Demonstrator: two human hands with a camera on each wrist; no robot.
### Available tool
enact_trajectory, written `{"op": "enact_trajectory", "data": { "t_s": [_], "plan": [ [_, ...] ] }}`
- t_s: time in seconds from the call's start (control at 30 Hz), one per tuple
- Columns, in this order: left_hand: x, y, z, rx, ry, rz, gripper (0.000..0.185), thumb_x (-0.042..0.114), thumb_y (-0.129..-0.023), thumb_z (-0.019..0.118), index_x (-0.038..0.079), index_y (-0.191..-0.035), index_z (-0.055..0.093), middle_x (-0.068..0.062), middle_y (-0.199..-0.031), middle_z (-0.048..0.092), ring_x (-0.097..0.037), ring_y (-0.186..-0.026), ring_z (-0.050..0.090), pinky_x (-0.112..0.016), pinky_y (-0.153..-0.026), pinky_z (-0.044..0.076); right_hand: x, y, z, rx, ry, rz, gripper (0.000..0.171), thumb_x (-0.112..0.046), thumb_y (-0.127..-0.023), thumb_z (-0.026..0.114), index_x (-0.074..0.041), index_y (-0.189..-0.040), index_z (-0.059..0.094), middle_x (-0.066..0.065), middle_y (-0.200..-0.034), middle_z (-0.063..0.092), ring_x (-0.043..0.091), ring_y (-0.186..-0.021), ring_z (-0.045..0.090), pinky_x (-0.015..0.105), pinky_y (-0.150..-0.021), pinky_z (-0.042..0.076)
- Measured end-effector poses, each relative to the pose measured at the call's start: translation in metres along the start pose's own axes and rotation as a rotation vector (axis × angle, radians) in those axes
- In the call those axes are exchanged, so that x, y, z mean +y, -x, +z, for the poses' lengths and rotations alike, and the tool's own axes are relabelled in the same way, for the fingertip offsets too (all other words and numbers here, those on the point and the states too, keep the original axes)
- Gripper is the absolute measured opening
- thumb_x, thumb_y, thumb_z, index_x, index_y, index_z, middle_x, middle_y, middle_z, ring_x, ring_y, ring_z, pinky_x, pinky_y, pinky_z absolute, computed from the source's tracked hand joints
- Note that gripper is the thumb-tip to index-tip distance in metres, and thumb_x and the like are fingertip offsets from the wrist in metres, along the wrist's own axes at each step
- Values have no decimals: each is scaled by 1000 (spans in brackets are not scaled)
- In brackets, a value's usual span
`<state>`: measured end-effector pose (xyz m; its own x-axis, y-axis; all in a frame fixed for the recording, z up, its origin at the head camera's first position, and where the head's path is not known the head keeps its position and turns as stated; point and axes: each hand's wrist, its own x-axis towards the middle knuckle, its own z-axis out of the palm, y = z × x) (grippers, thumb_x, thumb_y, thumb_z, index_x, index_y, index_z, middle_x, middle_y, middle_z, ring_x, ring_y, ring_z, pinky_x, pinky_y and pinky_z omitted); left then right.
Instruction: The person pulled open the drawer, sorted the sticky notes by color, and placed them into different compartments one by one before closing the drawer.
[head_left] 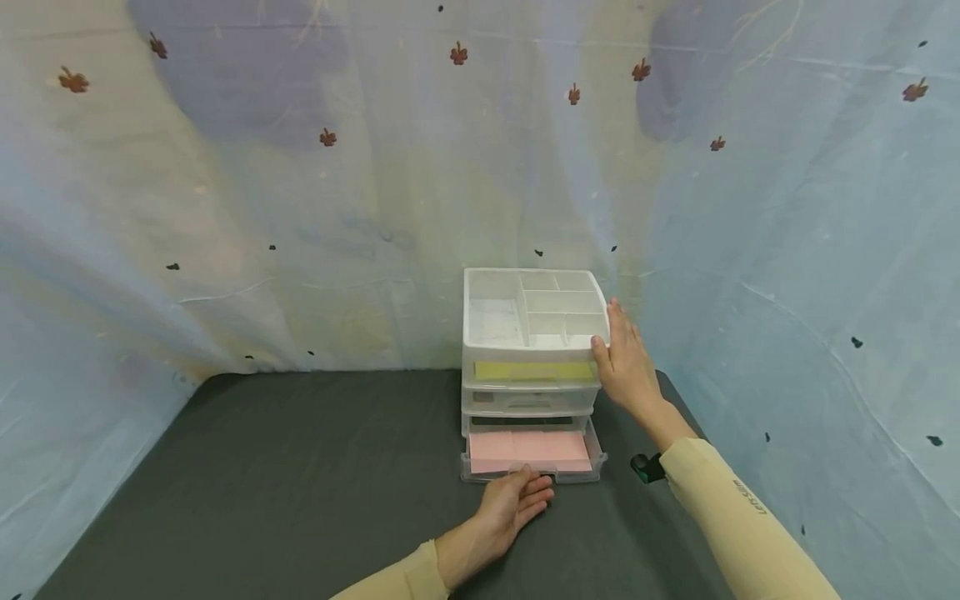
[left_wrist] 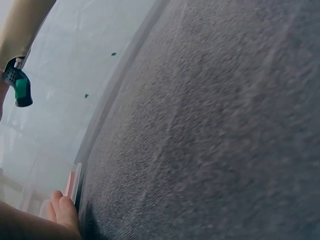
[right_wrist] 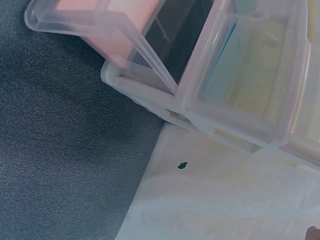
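A white and clear plastic drawer organizer (head_left: 536, 346) stands on the dark cloth. Its bottom drawer (head_left: 596, 458) is pulled out, with pink paper (head_left: 528, 450) inside. At that drawer's front edge is my left hand (head_left: 502, 508), thumb by the rim and fingers extended to the right along the front. The left wrist view shows these fingers (left_wrist: 62, 210) fairly straight against the drawer. My right hand (head_left: 628, 367) rests on the organizer's upper right side, fingers straight along it and thumb at the front corner. In the right wrist view only a fingertip (right_wrist: 313, 233) shows.
The organizer's top has a divided tray (head_left: 492, 321). A yellow sheet (head_left: 534, 371) shows in the upper drawer, and something blue (right_wrist: 225, 62) in a closed drawer. Dark cloth (head_left: 315, 475) covers the table; a patterned curtain (head_left: 390, 192) hangs behind and at both sides.
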<state>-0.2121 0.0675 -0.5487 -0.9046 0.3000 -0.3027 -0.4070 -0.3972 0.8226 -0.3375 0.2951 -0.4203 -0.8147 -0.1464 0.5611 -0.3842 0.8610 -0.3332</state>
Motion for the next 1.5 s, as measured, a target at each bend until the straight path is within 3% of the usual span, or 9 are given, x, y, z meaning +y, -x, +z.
{"op": "enact_trajectory", "data": {
  "t_s": [0.8, 1.07, 1.5],
  "plan": [
    [15, -36, -4, 14, 68, 28, 52, 24, -114, 45, -19, -144, 44, -30, -137, 61, -38, -129, 62, -46, -111, 48, 1, 0, 0, -22, 7, -3, 68, -35, -113, 34, 4, -164, 13, 18, -174, 8, 37, -159, 10, 57, -127, 12],
    [19, -47, -3, 26, 106, 20, 43, 15, -113, 44, -16, -143, 47, -28, -137, 62, -35, -126, 64, -45, -111, 48, 0, 1, -1, -21, 11, 2, 68, -37, -113, 33, 3, -165, 11, 19, -173, 9, 39, -159, 12, 60, -125, 14],
    [28, -60, -3, 34, 126, 19, 50, 24, -114, 44, -16, -144, 43, -29, -141, 59, -37, -130, 61, -46, -113, 45, 0, 0, -1, -26, 10, 13, 68, -37, -113, 33, 4, -163, 14, 17, -174, 8, 37, -159, 11, 60, -126, 13]
  ]
}}
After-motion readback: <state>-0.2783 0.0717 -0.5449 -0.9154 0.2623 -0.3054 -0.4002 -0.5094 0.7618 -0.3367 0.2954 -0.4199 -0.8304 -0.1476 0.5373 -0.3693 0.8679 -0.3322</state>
